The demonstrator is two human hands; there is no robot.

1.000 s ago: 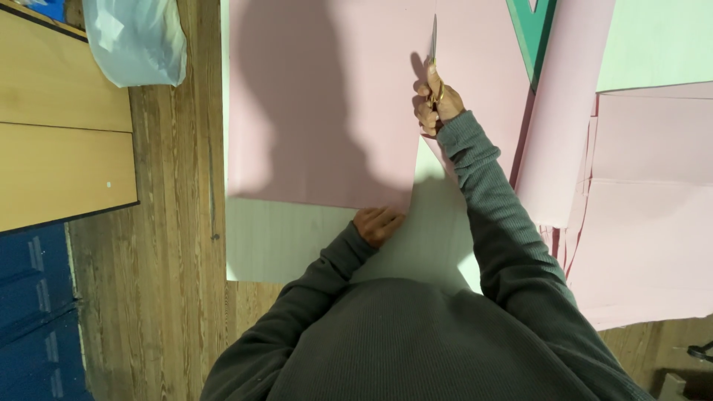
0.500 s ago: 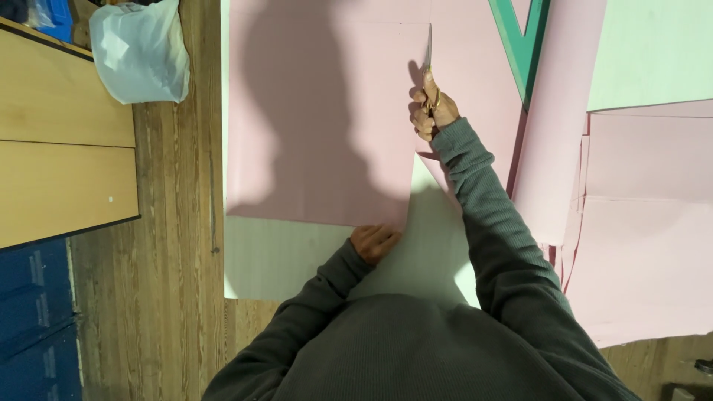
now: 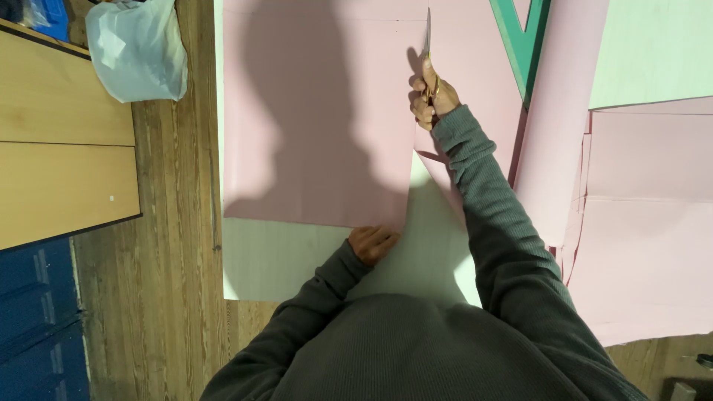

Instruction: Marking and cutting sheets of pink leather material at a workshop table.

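- Pink paper (image 3: 319,119), smooth and matte, lies flat as a large sheet on a pale board (image 3: 282,260) over the wood-grain floor (image 3: 171,223).
- Scissors (image 3: 427,44), thin metal blades pointing toward the sheet's far edge, stand in a straight cut through the paper.
- Right hand (image 3: 431,96) has its fingers clenched through the scissors' handles.
- Left hand (image 3: 373,243), fingers curled loosely, presses on the sheet's near edge.
- Crinkled white plastic bag (image 3: 137,48) sits by a wooden cabinet (image 3: 59,148).
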